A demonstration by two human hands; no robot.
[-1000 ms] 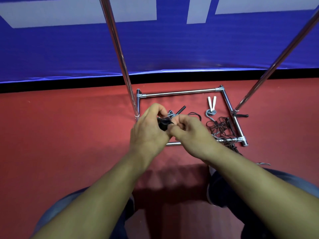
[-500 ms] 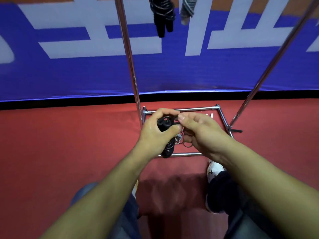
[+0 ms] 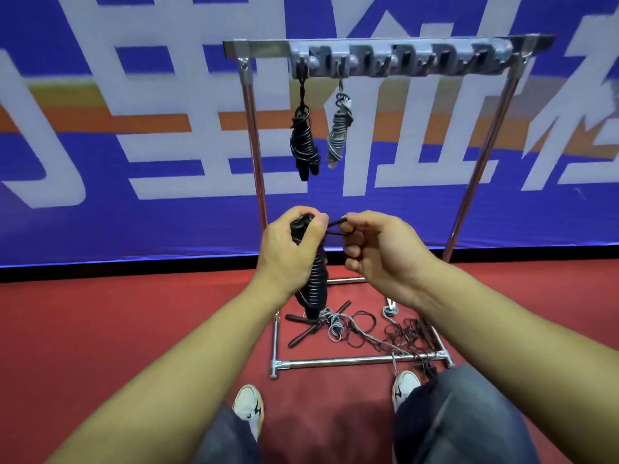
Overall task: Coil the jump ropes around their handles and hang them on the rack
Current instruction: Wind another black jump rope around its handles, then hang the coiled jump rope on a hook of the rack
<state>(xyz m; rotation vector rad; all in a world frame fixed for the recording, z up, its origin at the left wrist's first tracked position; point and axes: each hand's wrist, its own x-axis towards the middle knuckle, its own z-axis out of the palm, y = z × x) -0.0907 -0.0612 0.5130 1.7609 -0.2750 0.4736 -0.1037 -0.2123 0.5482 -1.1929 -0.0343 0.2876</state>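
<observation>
My left hand [image 3: 288,252] grips the top of a black jump rope bundle [image 3: 315,283], its rope coiled tightly round the handles, which hang down below my fist. My right hand [image 3: 378,252] pinches a small loop of that same black rope [image 3: 338,226] beside my left thumb. Above stands the metal rack [image 3: 395,58] with a row of hooks. A coiled black rope [image 3: 303,142] and a coiled grey rope [image 3: 339,132] hang from its two leftmost hooks. Loose ropes [image 3: 361,326], black and grey, lie tangled on the floor inside the rack's base.
The rack's chrome uprights [image 3: 256,155] and base frame [image 3: 351,361] stand on the red floor in front of a blue banner wall [image 3: 134,195]. My white shoes [image 3: 249,405] are just short of the base bar. Several hooks to the right carry nothing.
My head has tilted up, bringing the rack's top bar and the hanging ropes into view. Both hands have risen with the coiled black bundle, and my right hand has pulled a loop out sideways.
</observation>
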